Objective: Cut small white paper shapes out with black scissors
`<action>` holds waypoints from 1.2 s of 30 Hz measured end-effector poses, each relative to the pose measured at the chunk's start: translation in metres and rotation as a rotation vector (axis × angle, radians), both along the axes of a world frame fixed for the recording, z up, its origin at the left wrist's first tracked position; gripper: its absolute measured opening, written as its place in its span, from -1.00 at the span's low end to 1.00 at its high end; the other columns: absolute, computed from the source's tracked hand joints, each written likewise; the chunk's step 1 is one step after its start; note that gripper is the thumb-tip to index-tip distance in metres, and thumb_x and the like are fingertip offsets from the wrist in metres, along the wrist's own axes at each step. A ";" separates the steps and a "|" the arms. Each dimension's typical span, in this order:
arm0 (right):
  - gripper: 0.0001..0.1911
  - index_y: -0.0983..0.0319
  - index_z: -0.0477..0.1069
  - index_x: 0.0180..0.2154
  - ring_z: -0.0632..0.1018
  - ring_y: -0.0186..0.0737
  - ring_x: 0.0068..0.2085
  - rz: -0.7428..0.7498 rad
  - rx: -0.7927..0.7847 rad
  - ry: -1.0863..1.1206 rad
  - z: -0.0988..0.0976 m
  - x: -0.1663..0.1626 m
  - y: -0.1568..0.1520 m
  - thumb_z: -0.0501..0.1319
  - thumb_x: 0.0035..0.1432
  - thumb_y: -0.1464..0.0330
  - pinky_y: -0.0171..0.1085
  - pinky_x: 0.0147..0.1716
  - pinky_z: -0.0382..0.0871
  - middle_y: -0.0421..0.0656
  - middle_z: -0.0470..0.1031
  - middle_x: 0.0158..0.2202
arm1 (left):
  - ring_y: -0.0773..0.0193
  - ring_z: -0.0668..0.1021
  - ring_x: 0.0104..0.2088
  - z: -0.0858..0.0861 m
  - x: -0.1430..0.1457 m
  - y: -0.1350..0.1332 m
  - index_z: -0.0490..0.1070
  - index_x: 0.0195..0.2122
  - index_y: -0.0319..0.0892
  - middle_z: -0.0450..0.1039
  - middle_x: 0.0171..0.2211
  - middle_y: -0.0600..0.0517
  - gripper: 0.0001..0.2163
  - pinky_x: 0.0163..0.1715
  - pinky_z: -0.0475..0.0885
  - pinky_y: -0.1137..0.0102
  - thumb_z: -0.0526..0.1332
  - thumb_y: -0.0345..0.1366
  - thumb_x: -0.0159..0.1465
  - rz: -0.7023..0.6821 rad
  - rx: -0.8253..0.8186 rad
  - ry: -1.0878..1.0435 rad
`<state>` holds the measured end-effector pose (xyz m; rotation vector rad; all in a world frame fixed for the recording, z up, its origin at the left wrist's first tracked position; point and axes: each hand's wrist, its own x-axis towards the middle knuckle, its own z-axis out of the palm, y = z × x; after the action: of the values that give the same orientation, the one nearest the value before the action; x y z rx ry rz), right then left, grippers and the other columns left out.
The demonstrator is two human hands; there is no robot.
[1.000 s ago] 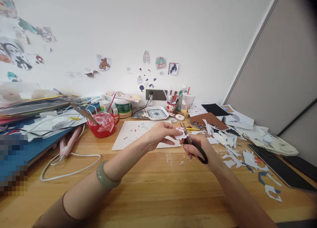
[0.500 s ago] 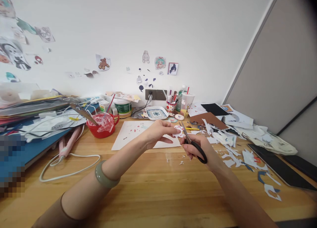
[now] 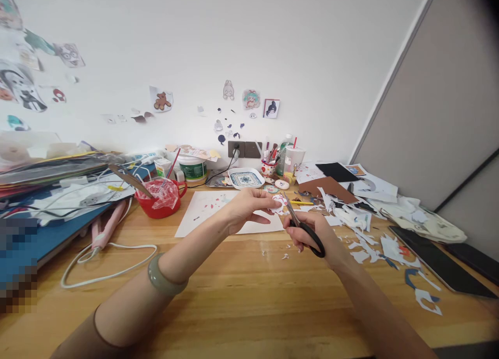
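The left hand [image 3: 249, 205] pinches a small piece of paper [image 3: 279, 203] by its edge between the fingertips, with another finger hanging loose and apart below. The piece is white with pinkish-red markings, held up in the air over the table [image 3: 234, 309]. The right hand [image 3: 314, 233] has its fingers curled around the black handles of a pair of scissors [image 3: 320, 247], the blades pointing up and away, right beside the paper; from where I stand I can't tell whether they touch it.

Under and behind the left hand lies a large white sheet [image 3: 195, 214] dotted with little coloured bits. A few tiny scraps [image 3: 286, 256] sit on the wood just in front of the hands. A yellow pencil [image 3: 302, 203] lies beyond the scissors. Further back there's a patterned tray [image 3: 245, 178] and a cup of pens [image 3: 268, 168].

A green bangle [image 3: 159, 277] circles the left forearm. Off to the left is a red bowl [image 3: 156, 209] with plastic wrap in it; to the right, paper offcuts [image 3: 362, 256] are strewn near a black tablet [image 3: 424, 260].
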<state>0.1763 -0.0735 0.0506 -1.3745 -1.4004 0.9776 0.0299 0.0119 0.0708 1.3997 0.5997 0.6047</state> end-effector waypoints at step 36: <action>-0.93 0.28 0.27 -0.50 0.23 -0.50 -0.67 0.084 0.021 -0.072 -0.008 0.008 -0.002 0.11 -0.05 0.40 -0.47 -0.71 0.21 -0.35 0.14 -0.69 | 0.41 0.34 -0.44 0.001 -0.001 0.003 0.37 -0.55 -0.26 0.38 -0.45 0.01 -0.77 -0.50 0.35 0.48 0.30 -0.20 -0.13 0.026 0.019 -0.015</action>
<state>0.1843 -0.0751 0.0424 -1.3563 -1.5282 0.9738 0.0285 0.0150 0.0714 1.4055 0.6030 0.6423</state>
